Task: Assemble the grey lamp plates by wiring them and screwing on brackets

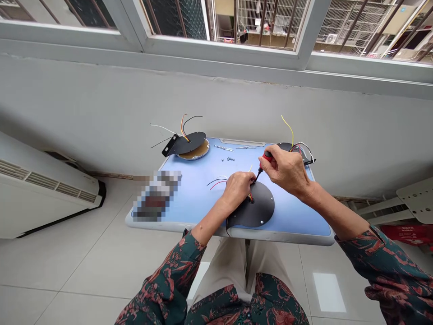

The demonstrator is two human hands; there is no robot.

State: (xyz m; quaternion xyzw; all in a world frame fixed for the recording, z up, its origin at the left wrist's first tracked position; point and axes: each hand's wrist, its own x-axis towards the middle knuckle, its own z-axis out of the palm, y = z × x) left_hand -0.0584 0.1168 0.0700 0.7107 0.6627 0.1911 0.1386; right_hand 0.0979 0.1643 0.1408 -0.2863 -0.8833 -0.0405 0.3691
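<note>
My right hand (287, 169) grips the red and black handle of a screwdriver (261, 168), whose shaft slants down to the far edge of a black round plate (260, 205). My left hand (238, 187) rests over the plate's left part, its thumb and fingertips pinched beside the screwdriver's tip; what they hold is hidden. Silver screws show along the plate's edge, and coloured wires (251, 197) come out of a hole near its middle. More thin wires (218, 181) stick out past my left hand.
The blue table (196, 198) carries another black plate with a tail (187, 143) at back left and a third one (286, 146) at back right, both wired. Small screws (230, 159) and thin metal pieces (225, 148) lie at the back. A blurred patch (157, 196) covers the left side.
</note>
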